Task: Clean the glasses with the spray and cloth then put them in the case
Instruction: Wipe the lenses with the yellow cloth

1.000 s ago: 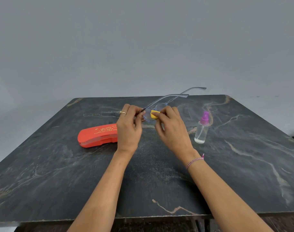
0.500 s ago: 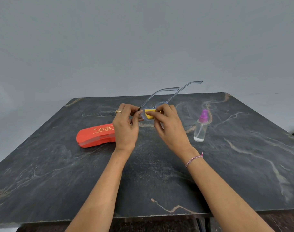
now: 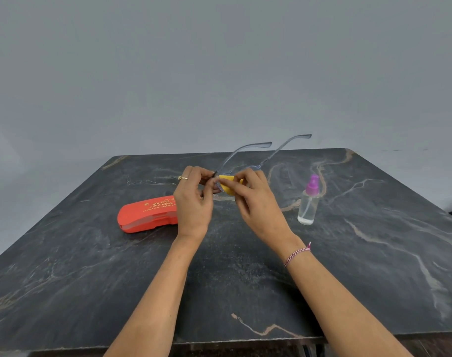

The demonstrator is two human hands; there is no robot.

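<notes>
The left hand pinches the clear, pale-blue plastic glasses at the frame corner by the hinge. The right hand pinches a small folded yellow cloth around one lens. The glasses are held above the dark veined marble counter, temples open and pointing away. They look light, thin and easily flexed, so the frame edge seems the safest hold, not the lens face. A shut orange-red hard case lies to the left. A clear spray bottle with a purple top stands to the right.
</notes>
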